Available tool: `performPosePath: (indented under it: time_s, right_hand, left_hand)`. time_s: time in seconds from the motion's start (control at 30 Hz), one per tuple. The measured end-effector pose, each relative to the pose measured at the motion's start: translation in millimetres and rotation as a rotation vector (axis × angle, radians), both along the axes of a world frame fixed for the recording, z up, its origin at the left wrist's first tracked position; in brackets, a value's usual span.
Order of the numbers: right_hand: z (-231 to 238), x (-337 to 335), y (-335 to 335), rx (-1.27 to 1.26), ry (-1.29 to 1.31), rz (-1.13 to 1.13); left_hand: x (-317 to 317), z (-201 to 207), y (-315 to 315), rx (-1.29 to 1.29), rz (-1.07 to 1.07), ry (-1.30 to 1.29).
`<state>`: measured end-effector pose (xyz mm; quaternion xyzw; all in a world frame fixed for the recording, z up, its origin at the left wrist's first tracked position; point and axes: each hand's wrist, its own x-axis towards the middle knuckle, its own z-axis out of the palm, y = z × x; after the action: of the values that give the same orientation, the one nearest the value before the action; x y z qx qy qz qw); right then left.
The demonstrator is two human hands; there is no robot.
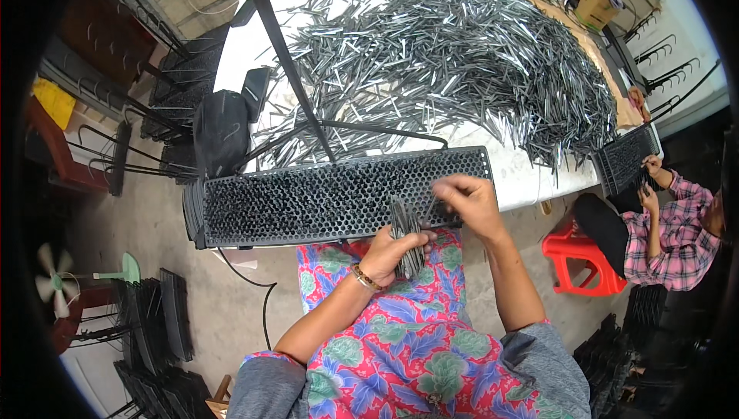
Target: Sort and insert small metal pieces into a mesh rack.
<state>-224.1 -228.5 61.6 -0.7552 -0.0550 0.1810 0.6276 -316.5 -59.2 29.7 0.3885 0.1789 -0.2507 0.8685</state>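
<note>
My left hand [382,256] is closed around a bundle of thin dark metal strips [406,226], held upright in front of my apron. Just right of the bundle, my right hand [473,205] pinches what looks like one thin strip, slightly blurred, over the tray's right part. The long black tray [346,196] is full of round holes and lies tilted at the table's near edge. Dark pieces fill most holes on its left and middle, while the holes toward the right end look bare. Behind it spreads a large heap of loose strips [462,57].
A black upright bar [281,49] rises behind the tray. A phone [255,84] and a black bag-like object [222,130] sit at its left. Another person [670,226] works at a second tray [625,159] on the right, near a red stool [581,265]. Racks and a fan [58,280] stand left.
</note>
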Motion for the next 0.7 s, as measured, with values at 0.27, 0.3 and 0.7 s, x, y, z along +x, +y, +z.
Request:
performPosePath:
  time_s: [0.27, 0.3, 0.7]
  right_hand:
    - [-36.8, 40.9, 6.2, -0.111, -0.581, -0.264]
    - [-38.9, 42.2, 6.5, -0.13, -0.61, -0.263]
    - [-42.4, 33.9, 9.4, -0.346, -0.922, -0.095]
  left_hand:
    - [5.0, -13.9, -11.7, 0.002, -0.088, 0.084]
    - [4.6, -14.4, -10.8, 0.005, -0.1, 0.077]
    - [0.4, -8.8, -7.7, -0.07, -0.135, 0.073]
